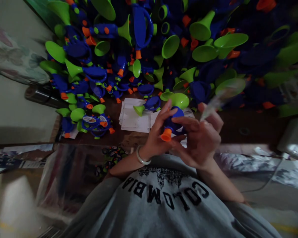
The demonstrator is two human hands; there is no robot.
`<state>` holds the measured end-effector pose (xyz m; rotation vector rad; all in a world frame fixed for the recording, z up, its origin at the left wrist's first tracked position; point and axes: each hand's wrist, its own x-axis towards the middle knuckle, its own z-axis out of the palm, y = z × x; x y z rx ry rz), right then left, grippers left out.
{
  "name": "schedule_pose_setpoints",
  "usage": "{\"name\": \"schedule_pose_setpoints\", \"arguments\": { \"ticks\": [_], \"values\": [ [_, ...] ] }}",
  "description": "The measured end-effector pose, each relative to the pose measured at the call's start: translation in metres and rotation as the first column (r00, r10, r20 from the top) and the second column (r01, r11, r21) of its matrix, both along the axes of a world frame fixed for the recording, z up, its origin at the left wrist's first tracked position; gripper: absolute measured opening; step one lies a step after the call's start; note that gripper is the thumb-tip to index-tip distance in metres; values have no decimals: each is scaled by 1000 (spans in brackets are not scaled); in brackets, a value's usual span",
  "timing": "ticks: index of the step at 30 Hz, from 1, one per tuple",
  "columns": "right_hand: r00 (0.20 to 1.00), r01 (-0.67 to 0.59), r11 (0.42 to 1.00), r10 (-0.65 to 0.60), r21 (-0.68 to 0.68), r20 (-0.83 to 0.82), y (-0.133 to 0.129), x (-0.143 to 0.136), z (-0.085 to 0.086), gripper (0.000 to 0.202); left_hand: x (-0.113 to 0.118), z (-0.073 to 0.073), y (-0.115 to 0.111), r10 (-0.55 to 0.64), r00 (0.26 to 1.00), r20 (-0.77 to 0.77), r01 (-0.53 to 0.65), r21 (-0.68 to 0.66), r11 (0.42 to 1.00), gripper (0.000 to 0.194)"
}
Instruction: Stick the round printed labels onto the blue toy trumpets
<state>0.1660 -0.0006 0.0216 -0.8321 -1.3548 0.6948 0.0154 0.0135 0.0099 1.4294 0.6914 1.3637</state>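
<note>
My left hand (155,134) grips a toy trumpet (176,115) with a blue body, a lime-green bell pointing away from me and an orange mouthpiece towards me. Across from it, my right hand (203,140) has fingers and thumb against the trumpet's right side. A translucent whitish strip (215,104), smeared by motion, sticks up from between the right fingers; its kind is unclear. Just beyond the hands, another toy trumpet (151,104) lies by white paper sheets (134,115) on the dark table (114,132).
A large heap of similar trumpets (141,29) fills the back of the table. A smaller cluster, some with oval labels (90,119), sits at the left. Near the wall lies a dark cylinder (43,96). A pale box-like object (295,135) stands at the right edge.
</note>
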Motion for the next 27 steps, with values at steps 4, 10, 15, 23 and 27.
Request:
{"name": "schedule_pose_setpoints", "arguments": {
  "ticks": [4,10,15,23,27],
  "values": [
    [977,-91,995,97,37,-191,-2,8,19,52,-1,0,1,1,990,139,21,-157,987,58],
    [968,-5,964,-62,-266,-244,8,14,26,15,-6,4,4,-110,953,281,157,-150,976,51],
    [976,4,931,-83,-366,-200,7,12,27,23,-9,11,2,-150,951,271,196,-152,969,51],
    [976,-24,915,-66,-403,-207,6,15,29,19,-10,19,-2,-169,959,227,203,-136,970,47],
    [981,-18,921,-60,-390,-187,6,15,31,18,-10,19,-2,-152,969,193,176,-114,978,46]
  ]
}}
